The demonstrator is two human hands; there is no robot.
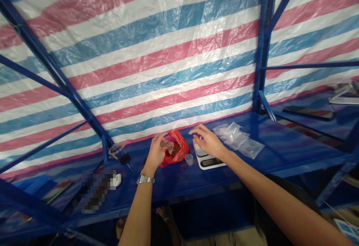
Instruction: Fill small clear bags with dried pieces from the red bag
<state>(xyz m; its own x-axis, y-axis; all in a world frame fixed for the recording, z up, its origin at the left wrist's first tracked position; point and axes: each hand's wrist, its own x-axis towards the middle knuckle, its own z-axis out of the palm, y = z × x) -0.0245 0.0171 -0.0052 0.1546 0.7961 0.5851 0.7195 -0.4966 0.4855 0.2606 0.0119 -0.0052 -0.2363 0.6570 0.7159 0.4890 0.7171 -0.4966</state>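
1. Head view: the left hand is at the red plastic bag, its fingers closed in a pinch on a small clear plastic bag; whether that bag has anything inside is too small to tell.
2. The red plastic bag sits open on the blue shelf, with many small brown pieces inside; the pinched bag is at its mouth, beside the pieces.
3. The right hand is over the white digital scale, partly open, fingers loosely bent, with nothing visible in its grasp. I cannot tell whether it touches the scale.
4. A small translucent plastic cup stands between the red plastic bag and the scale, just beside both.
5. Several clear plastic bags lie overlapping to the right of the scale.
6. A metal-banded wristwatch is on the left wrist.
7. Behind the shelf hangs a red, white and blue striped tarpaulin.
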